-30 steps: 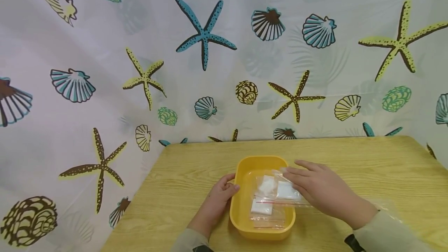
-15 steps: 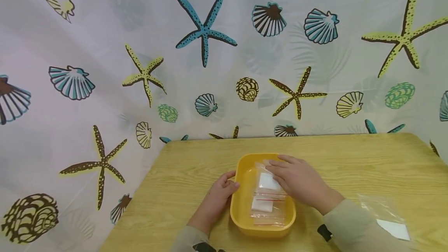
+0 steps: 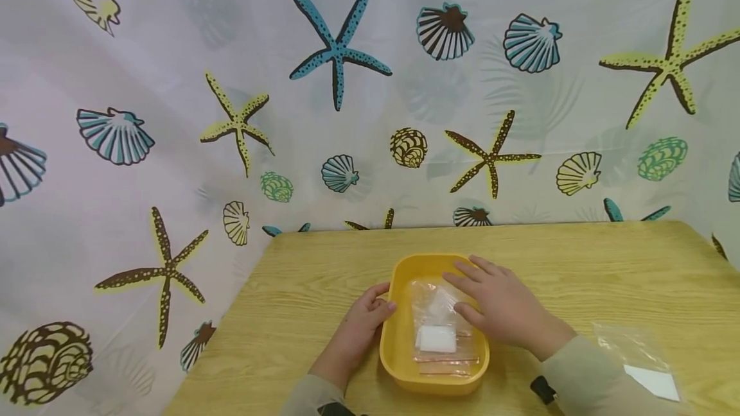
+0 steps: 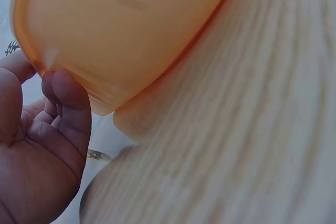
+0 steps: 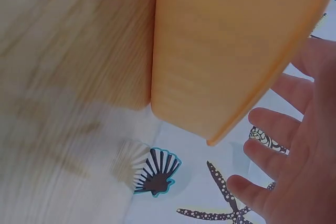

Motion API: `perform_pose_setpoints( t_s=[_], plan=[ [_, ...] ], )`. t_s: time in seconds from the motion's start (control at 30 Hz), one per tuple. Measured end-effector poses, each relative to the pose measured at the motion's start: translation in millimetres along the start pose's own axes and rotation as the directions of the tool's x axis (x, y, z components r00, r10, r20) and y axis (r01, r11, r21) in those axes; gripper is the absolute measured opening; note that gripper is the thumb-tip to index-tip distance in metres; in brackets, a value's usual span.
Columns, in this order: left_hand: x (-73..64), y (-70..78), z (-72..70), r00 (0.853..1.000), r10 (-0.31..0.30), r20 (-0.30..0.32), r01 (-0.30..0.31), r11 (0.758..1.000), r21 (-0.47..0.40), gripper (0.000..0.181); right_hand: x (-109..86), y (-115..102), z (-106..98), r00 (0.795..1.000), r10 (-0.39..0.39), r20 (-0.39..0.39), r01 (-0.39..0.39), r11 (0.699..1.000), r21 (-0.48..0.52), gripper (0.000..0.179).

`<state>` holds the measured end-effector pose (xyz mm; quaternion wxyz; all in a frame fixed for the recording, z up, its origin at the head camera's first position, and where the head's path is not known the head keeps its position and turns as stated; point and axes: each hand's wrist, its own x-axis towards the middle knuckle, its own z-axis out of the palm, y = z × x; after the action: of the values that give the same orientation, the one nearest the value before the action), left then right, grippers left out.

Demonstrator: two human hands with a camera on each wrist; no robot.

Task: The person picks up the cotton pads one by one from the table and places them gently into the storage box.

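A yellow plastic container (image 3: 397, 364) stands on the wooden table. Inside it lie several clear zip-lock bags (image 3: 444, 339), overlapping, with a white square piece (image 3: 437, 339) showing in the top one. My left hand (image 3: 361, 320) holds the container's left rim, thumb over the edge and the other fingers outside; the left wrist view shows this hand (image 4: 47, 135) at the rim too. Over the container's right rim, my right hand (image 3: 503, 300) is spread with nothing in its fingers. In the right wrist view that hand (image 5: 294, 140) has its fingers apart beside the container's wall (image 5: 226, 51).
Another clear bag (image 3: 633, 348) with a white piece in it lies on the table (image 3: 578, 262) to the right, partly behind the right sleeve. A curtain (image 3: 370, 133) printed with shells and starfish hangs behind the table and at its left.
My right hand has brought a bag from the right into the container and let it go; its fingers have spread. The bag now lies on the others. My left hand has stayed put.
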<state>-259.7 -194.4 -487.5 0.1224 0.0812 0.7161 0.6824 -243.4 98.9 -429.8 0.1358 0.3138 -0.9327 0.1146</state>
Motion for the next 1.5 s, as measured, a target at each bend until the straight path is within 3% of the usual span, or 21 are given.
perform_pose_setpoints(
  t_s=[0.73,0.93,1.3,1.5],
  plan=[
    [-1.6,0.1,-1.6,0.999,0.031,0.02,-0.031,0.999,0.008,0.053,-49.1,29,-19,1.0,-0.007,-0.024,0.006,0.999,-0.037,0.056],
    [-2.1,-0.7,-1.9,1.0,0.027,0.016,-0.027,1.0,-0.001,0.053,-62.4,38,-24,1.0,0.015,0.001,-0.015,0.999,-0.039,0.056],
    [-3.3,-3.9,-0.5,1.0,0.004,0.02,-0.004,1.0,-0.023,0.055,-92.5,64,-24,0.999,-0.046,-0.017,0.045,0.997,-0.07,0.056],
    [-2.1,-3.0,-2.0,1.0,0.013,0.01,-0.013,1.0,0.005,0.055,-109.7,79,-26,0.999,-0.038,-0.026,0.035,0.995,-0.09,0.058]
  ],
)
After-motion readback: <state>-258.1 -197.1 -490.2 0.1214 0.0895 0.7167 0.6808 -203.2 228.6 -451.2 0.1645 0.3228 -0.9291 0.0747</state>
